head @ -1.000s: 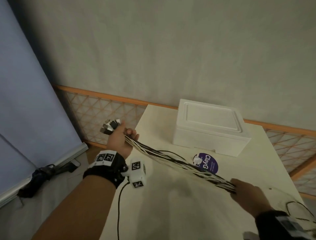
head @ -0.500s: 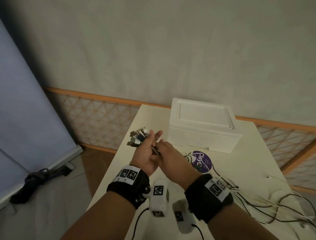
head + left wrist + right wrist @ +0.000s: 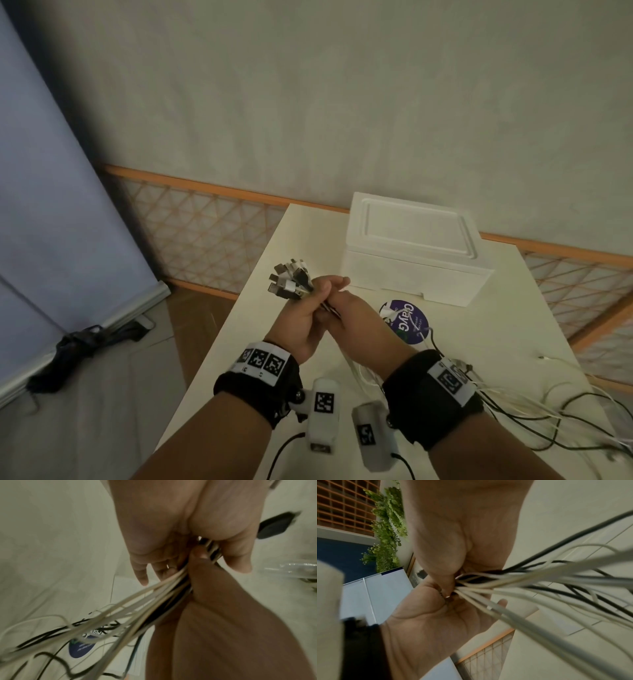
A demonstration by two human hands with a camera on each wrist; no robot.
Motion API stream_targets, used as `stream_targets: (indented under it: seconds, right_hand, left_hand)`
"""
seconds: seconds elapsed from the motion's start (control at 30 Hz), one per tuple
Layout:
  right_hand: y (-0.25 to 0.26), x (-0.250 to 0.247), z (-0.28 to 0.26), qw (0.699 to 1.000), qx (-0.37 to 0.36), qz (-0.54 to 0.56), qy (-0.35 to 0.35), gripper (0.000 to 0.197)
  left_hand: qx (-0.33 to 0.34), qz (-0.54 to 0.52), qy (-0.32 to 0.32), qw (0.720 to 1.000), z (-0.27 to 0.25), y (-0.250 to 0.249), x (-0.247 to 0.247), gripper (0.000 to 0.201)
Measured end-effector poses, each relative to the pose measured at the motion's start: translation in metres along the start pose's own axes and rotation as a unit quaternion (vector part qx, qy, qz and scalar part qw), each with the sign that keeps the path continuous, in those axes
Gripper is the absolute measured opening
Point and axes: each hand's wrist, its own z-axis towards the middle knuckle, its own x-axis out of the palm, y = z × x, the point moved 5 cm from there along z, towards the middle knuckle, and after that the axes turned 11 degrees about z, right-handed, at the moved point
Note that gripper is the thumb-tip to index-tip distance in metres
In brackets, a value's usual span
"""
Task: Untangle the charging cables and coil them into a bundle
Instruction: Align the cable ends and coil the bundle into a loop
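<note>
A cream table stands against a pale wall, with a white foam box at its back. The left hand grips the charging cables just below their fanned plugs. The right hand pinches the same strands, touching the left. Judged step: gathering; next, draw the loose lengths through and coil.

Hands: two, the left hand and the right hand
Wristbands: two, one on each wrist
Wrist cameras: two, one under each wrist
Cables: many, white and black; too bunched to count
Plugs: several in one cluster; exact number unclear
Foam boxes: one
Round purple stickers: one
Tables: one
</note>
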Motion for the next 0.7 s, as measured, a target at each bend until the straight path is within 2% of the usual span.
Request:
stream_targets:
  seconds: [0.03, 0.23, 0.47, 0.7]
  right_hand:
    - [-0.001, -0.001, -0.001, 1.000, 0.009, -0.002, 0.007, 0.025]
    - [-0.003, -0.002, -0.002, 0.999, 0.034, 0.036, -0.024, 0.023]
    - [-0.007, -0.003, 0.001, 0.994, 0.037, 0.074, -0.071, 0.022]
    - [-0.003, -0.006, 0.007, 0.988, 0.065, 0.111, -0.087, 0.024]
  left_hand:
    - [0.005, 0.000, -0.007, 1.000, 0.000, -0.003, 0.000, 0.019]
    - [0.006, 0.011, -0.030, 0.999, 0.000, -0.004, 0.003, 0.036]
    - [-0.011, -0.004, -0.005, 1.000, -0.002, -0.015, 0.007, 0.021]
    - [-0.027, -0.028, -0.060, 0.997, -0.002, -0.013, 0.014, 0.034]
